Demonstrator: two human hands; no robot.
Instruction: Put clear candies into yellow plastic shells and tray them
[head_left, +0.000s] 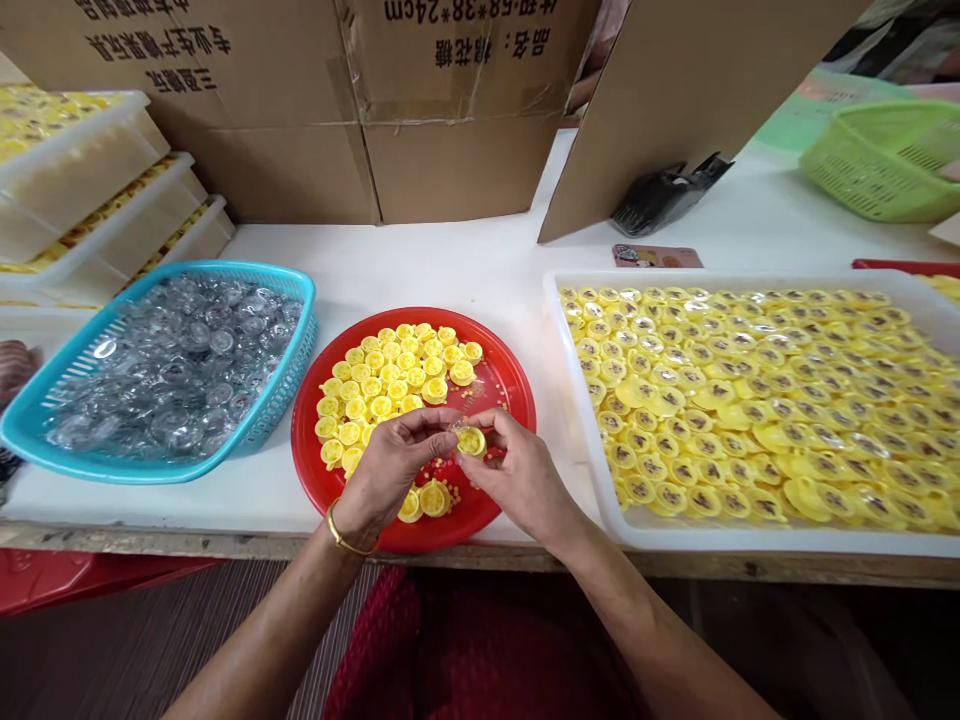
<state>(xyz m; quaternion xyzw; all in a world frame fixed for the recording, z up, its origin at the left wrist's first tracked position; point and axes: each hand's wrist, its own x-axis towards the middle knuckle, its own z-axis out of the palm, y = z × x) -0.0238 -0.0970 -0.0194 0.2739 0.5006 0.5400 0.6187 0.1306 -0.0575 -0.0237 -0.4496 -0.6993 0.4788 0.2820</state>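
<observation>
Over a round red tray, my two hands meet at one small yellow plastic cup. My right hand pinches the cup between thumb and fingers. My left hand, with a gold bangle at the wrist, is closed at the cup's upper left edge, where a bit of clear plastic seems to show. Whether its fingertips grip that plastic or the cup's rim is too small to tell. Many similar yellow cups stand in the tray, with tiny yellow pellets scattered on its bottom.
A blue basket of clear plastic lids stands left, before stacked white bins. At right, a white tray holds rows of capped yellow pieces. Cardboard panels wall the back; a phone-like card, black item and green basket lie beyond.
</observation>
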